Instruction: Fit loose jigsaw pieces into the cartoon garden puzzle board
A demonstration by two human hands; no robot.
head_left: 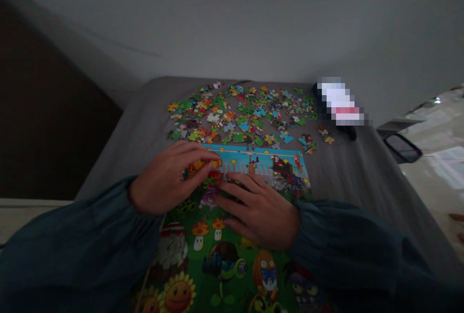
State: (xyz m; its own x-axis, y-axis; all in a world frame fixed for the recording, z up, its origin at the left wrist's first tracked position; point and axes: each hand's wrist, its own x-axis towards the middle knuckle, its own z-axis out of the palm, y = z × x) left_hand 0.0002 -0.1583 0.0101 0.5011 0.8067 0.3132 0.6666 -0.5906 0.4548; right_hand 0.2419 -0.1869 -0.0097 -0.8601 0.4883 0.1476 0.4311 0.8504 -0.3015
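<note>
A colourful cartoon puzzle picture (253,267) lies in front of me, with sunflowers, mushrooms and other figures on green and a blue strip along its far edge. Over its upper left part, my left hand (170,175) is curled, thumb and forefinger tips close together beside an orange patch. Whether a piece is pinched there is too dark to make out. My right hand (259,209) rests palm down on the middle of the picture, fingers spread and holding nothing. Its fingertips come near my left thumb, and both hands cover part of the picture.
Many loose jigsaw pieces (239,117) are scattered beyond the picture on a grey cloth surface (126,134). A dark device with a blurred bright screen (342,103) stands at the back right. Past the right edge is a dark-framed oval object (403,148). A pale wall (235,23) rises behind.
</note>
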